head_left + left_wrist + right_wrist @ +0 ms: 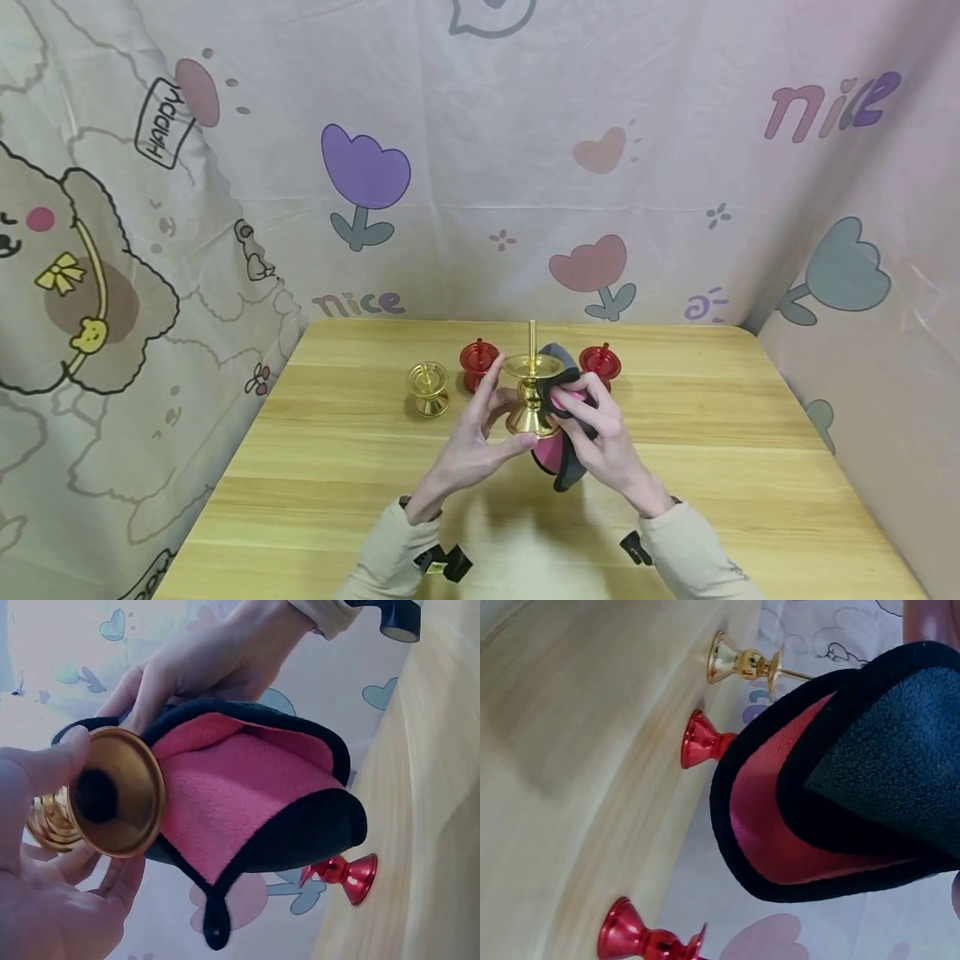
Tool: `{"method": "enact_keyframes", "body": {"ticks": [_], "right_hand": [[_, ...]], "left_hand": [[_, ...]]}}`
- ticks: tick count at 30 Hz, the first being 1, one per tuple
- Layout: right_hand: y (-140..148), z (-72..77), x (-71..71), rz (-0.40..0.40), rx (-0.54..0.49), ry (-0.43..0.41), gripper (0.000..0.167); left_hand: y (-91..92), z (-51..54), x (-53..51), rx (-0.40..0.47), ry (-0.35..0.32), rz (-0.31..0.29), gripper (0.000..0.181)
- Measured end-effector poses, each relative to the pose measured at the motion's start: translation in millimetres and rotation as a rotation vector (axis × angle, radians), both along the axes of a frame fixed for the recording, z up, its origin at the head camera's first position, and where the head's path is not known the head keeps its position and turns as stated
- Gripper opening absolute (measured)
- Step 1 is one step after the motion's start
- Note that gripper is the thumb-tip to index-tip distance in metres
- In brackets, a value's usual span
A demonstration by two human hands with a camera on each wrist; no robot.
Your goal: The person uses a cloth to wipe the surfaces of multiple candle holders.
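Above the table, my left hand (476,446) grips a gold candle holder (533,417) by its base, thumb at the lower rim and fingers behind. The holder is upright, its thin spike pointing up from a shallow dish. In the left wrist view the hollow underside of the candle holder (124,791) faces the camera. My right hand (603,429) pinches a folded cloth (551,454), pink on one side and dark grey on the other with black edging, against the holder's right side. The cloth (885,765) fills much of the right wrist view and hides most of that hand.
A second gold candle holder (429,390) stands behind and left of my hands. Two red candle holders (478,358) (600,362) stand near the back of the wooden table (337,500). A printed fabric curtain (465,167) hangs behind the table and along both sides.
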State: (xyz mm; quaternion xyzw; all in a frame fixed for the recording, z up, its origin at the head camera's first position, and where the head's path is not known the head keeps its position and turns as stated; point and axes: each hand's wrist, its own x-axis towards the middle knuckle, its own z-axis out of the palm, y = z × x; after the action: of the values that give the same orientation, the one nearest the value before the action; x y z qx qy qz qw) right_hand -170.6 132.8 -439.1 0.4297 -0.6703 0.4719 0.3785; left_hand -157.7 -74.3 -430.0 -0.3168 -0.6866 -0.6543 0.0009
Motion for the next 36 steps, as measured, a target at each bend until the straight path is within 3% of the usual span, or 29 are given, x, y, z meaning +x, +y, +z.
{"method": "enact_keyframes", "body": {"ticks": [4, 10, 17, 19, 23, 30, 36], "right_hand": [[6.6, -5.7, 2.0, 0.006, -0.036, -0.068, 0.029], [30.7, -12.3, 12.7, 0.016, -0.179, -0.433, 0.034], [64.1, -27.4, 19.2, 0.317, -0.531, -0.903, 0.033], [71.5, -32.9, 20.8, 0.350, -0.606, -0.993, 0.033], [84.6, -43.1, 23.0, 0.407, -0.683, -1.083, 0.035], [99.2, -55.7, 25.5, 0.573, -0.768, -1.118, 0.040], [104.0, -60.4, 26.7, 0.594, -0.798, -1.116, 0.040]], "left_hand": [[0.5, -3.1, -1.3, -0.007, -0.013, 0.008, 0.104], [-0.6, -9.0, -4.9, -0.015, -0.075, 0.031, 0.107], [-0.1, -21.0, -16.2, -0.072, -0.131, 0.121, 0.110], [0.8, -26.3, -21.4, -0.085, -0.138, 0.140, 0.111], [6.1, -39.4, -36.1, -0.100, -0.136, 0.162, 0.115], [29.2, -73.9, -73.5, -0.228, -0.084, 0.283, 0.117], [51.0, -103.0, -102.1, -0.358, -0.130, 0.392, 0.120]]}}
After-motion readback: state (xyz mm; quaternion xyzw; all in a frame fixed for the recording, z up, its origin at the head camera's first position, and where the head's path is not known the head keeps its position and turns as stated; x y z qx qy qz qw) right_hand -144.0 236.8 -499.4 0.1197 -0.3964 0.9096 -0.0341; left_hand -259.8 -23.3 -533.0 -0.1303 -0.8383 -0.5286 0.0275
